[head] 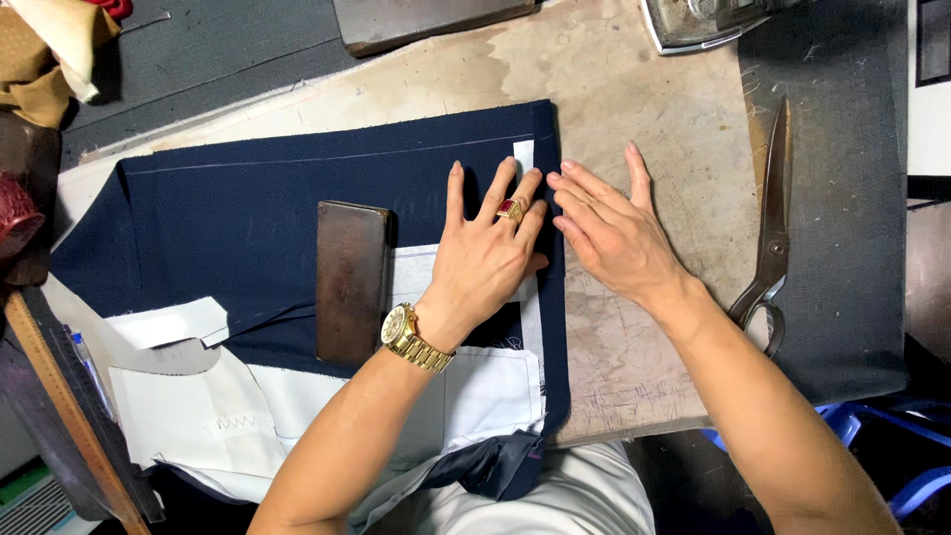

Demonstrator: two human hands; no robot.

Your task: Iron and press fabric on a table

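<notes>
Down nearest us, white lining pieces (pixel 466 391) lay over the lap edge of the table, tucked under the navy cloth (pixel 248 213). Just above that, our left hand (pixel 485 253) lay flat, fingers spread, palm pressing down on the navy cloth near its folded right edge; it gripped nothing, only held the fabric down, a gold watch (pixel 411 335) on the wrist and a red-stoned ring (pixel 510 209) on one finger. Right beside it, our right hand (pixel 614 233) was open too, fingers together, resting partly on the fold and partly on the bare worn tabletop (pixel 634 109), fingertips nearly touching those of the left. To the left of the hands, a dark rectangular block (pixel 352 280) sat on the cloth as a weight. Out to the right, large tailor's shears (pixel 771 233) lay closed on the table beside a grey mat (pixel 847 198). Farthest away, we saw another dark block (pixel 426 20) and the base of an iron (pixel 693 25) at the top edge.
</notes>
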